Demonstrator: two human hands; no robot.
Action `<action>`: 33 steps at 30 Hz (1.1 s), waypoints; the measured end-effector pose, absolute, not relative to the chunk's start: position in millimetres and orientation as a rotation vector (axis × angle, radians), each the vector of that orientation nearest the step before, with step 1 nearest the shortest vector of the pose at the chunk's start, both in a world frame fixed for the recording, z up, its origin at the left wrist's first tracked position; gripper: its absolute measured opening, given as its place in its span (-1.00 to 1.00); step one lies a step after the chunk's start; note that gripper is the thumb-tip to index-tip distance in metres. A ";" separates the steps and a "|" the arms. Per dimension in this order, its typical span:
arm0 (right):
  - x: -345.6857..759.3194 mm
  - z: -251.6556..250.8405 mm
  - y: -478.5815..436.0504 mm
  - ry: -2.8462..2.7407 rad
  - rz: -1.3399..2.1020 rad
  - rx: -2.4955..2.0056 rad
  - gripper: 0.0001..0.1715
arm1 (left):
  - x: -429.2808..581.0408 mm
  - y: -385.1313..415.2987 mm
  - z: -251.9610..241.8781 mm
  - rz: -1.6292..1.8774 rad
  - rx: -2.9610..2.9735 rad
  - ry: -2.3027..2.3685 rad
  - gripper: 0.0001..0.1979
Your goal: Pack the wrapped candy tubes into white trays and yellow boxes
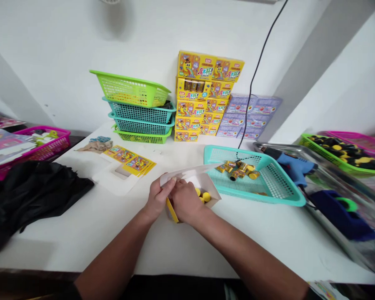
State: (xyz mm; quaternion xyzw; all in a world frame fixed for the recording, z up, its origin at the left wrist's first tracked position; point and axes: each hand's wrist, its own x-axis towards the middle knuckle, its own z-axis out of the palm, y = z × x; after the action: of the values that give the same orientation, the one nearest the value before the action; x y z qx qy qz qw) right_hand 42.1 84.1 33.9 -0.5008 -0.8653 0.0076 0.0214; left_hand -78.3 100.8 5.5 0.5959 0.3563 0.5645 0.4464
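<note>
An open carton, white inside with a yellow outer side, stands on the white table in front of me. My left hand pinches its left edge and raised white flap, thumb on top. Inside the carton is my right hand, its fingertips hidden, so what they hold cannot be made out. Several yellow-capped tubes show in the carton to the right of that hand. Behind and to the right, a turquoise basket holds more small gold-brown tubes.
Yellow boxes and purple boxes are stacked at the back, beside piled baskets. Flat yellow cards and black cloth lie left. On the right are a blue glue gun, a metal tray and a tape dispenser.
</note>
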 end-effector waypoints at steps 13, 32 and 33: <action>71.0 39.0 85.6 -2.501 0.239 -1.696 -0.68 | -80.1 102.7 -1.4 1.391 1.457 0.950 -0.64; 59.2 2.7 80.9 -1.874 0.907 -1.269 -0.78 | -80.4 103.5 -4.0 1.389 1.460 0.959 -0.64; 60.7 3.7 82.3 -1.839 0.933 -1.253 -0.77 | -80.1 103.1 -3.1 1.385 1.467 0.941 -0.64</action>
State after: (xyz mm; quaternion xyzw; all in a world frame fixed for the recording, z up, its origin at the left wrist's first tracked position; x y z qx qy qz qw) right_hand 60.7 82.3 3.7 -0.4852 -0.7120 0.3614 0.3563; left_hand -80.1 103.1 -3.1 0.5912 0.3791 0.5582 0.4418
